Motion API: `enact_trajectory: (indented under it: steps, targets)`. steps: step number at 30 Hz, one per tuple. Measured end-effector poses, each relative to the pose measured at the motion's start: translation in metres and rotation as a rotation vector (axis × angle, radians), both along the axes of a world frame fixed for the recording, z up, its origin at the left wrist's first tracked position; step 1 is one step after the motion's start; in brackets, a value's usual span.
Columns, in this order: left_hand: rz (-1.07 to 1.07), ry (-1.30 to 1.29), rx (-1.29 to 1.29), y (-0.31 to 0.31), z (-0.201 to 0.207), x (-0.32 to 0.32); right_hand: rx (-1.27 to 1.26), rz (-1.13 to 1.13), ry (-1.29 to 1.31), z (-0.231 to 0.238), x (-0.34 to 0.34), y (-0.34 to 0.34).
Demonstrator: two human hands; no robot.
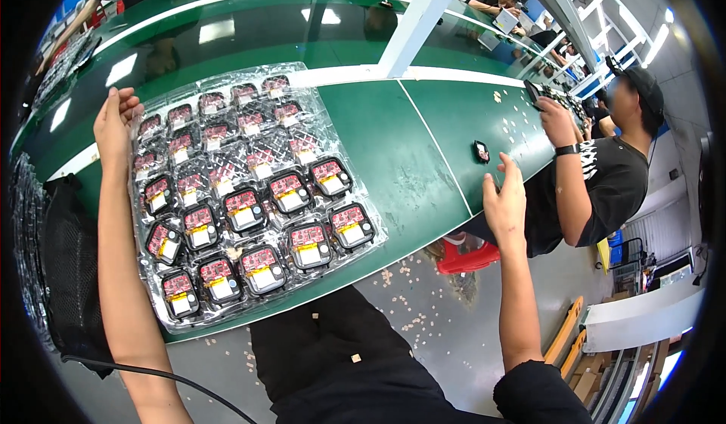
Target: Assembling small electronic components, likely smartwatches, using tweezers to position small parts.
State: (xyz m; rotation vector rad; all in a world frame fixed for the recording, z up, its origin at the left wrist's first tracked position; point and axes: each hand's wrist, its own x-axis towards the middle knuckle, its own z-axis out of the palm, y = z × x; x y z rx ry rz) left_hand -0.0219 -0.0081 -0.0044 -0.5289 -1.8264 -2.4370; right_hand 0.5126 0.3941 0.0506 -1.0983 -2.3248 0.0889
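A clear plastic blister tray (321,133) lies on the green bench at my left. Rows of black square device housings (243,208) with red circuit boards and silver-white parts sit in its pockets; the far rows show through clear plastic. My left hand (117,122) is at the tray's far left corner, fingers loosely bent and apart; whether they touch the rim I cannot tell. My right hand (505,201) hovers by the bench's near edge, thumb and fingers spread, holding nothing. Just beyond it, a single small black device (482,152) with some red inside rests on the bench.
A co-worker in a black cap and shirt (605,159) stands at the right, holding a dark object. Small tan bits (510,122) litter bench and floor. A grey metal post (420,27) rises behind the tray. A red stool (465,256) stands below; a black mesh bag (72,265) hangs left.
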Motion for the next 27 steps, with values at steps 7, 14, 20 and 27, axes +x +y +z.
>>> enact_trajectory:
  steps: [7,14,20,27]
  targets:
    - [0.052,-0.024,0.07,0.02,0.014,0.034,-0.034,-0.061,-0.032,-0.002,-0.024,0.04]
    - [0.388,0.095,-0.095,0.004,0.065,0.061,-0.245,0.267,0.251,0.03,-0.04,-0.048]
    - [0.254,0.361,-0.122,0.003,0.13,0.175,-0.319,0.847,0.481,0.045,-0.033,-0.152]
    - [-0.392,0.162,0.055,0.008,0.123,0.344,-0.462,1.195,0.678,0.055,-0.059,-0.214]
